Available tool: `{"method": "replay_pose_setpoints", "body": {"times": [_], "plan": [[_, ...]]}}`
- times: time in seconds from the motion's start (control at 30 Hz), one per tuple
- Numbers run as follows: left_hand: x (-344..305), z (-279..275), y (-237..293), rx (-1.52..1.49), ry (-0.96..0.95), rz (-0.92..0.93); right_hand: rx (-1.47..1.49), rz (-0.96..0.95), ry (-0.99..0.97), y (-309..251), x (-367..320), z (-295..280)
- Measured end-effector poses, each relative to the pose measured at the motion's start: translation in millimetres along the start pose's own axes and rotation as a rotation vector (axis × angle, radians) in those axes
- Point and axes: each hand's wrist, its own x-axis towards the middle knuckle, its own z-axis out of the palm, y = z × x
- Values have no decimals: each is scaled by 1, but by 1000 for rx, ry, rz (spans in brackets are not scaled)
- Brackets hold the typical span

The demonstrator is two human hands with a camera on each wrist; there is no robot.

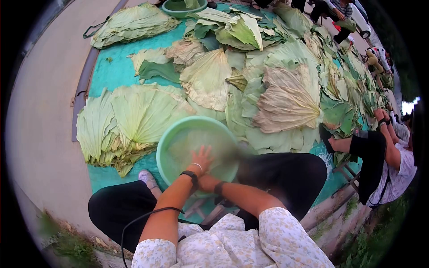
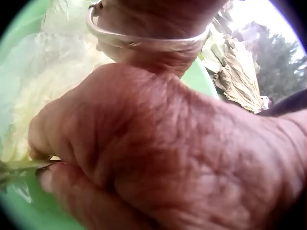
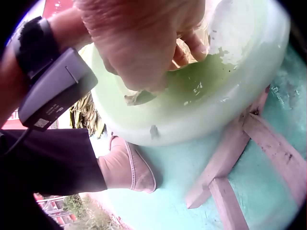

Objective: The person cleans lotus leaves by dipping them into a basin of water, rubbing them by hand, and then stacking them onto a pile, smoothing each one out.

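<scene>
A pale green basin (image 1: 161,154) stands between the person's knees, with a pale lotus leaf (image 2: 62,62) lying wet inside. My left hand (image 1: 202,158) reaches into it with fingers spread flat over the leaf. Under the left wrist, my right hand (image 1: 207,183) is close to the basin's near side. In the left wrist view, the right thumb and forefinger pinch the leaf's stem end (image 2: 24,165); a bracelet (image 2: 144,42) circles the left wrist above. The right wrist view shows greenish water (image 3: 192,86) below the hands.
Stacked, folded lotus leaves (image 1: 143,109) lie left of the basin; a browned leaf (image 1: 286,100) and more leaves spread beyond on a turquoise sheet (image 1: 114,67). Another green basin (image 1: 170,11) stands at the back. Wooden stool legs (image 3: 225,158) are beneath. A seated person (image 1: 393,165) is at right.
</scene>
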Motion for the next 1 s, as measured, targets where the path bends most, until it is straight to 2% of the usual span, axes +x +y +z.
{"method": "replay_pose_setpoints", "body": {"times": [0.07, 0.13, 0.17, 0.2, 0.27, 0.3, 0.37, 0.4, 0.43, 0.47, 0.5, 0.57, 0.63, 0.77, 0.8, 0.87, 0.9, 0.97, 1.0], "plan": [[-2, -2, 2, 18, 35, 37, 3, -20, -58, -9, -1, -6], [3, -7, 6, 20, -22, 1, 46, -124, 144, -9, 2, 5], [1, -8, 7, 26, -85, -28, 55, -127, 133, -9, -1, 11], [-6, -16, 5, 21, -91, -39, 85, -72, 90, -20, -5, 1], [-19, -39, 0, -74, -237, -5, 113, -28, 44, -35, -7, -21], [-11, -11, -6, -74, -238, -19, 67, -2, -21, -42, -5, -31], [11, 70, -24, -74, 0, -67, 31, 7, -88, -47, -4, -32], [7, 64, -32, -66, -7, -79, 83, -96, -26, -40, -2, -26], [7, 45, -42, -140, -66, -228, 134, -197, 41, -34, 1, -18], [1, 29, -46, -215, -124, -375, 142, -204, 45, -27, 3, -10], [-14, 19, -44, -209, -126, -378, 54, -191, 31, -19, 4, -1], [-42, 2, -41, -230, 249, -465, -43, -182, 26, -18, 6, -2], [-47, 8, -47, -248, 291, -407, -90, -108, -44, -22, 5, -11], [-34, 43, -76, -305, 346, -239, -78, -106, -45, -27, 1, -22], [-38, 26, -78, -300, 355, -246, -114, -84, -75, -29, 2, -22], [-43, -30, -82, -371, -76, -226, -154, -70, -97, -36, 4, -31], [-35, -22, -90, -369, -74, -233, -157, -48, -151, -43, 2, -42], [-8, 6, -112, -376, 56, -185, -170, -37, -205, -53, 4, -66], [-11, -13, -114, -374, 64, -193, -149, -65, -196, -55, 5, -76]]}}
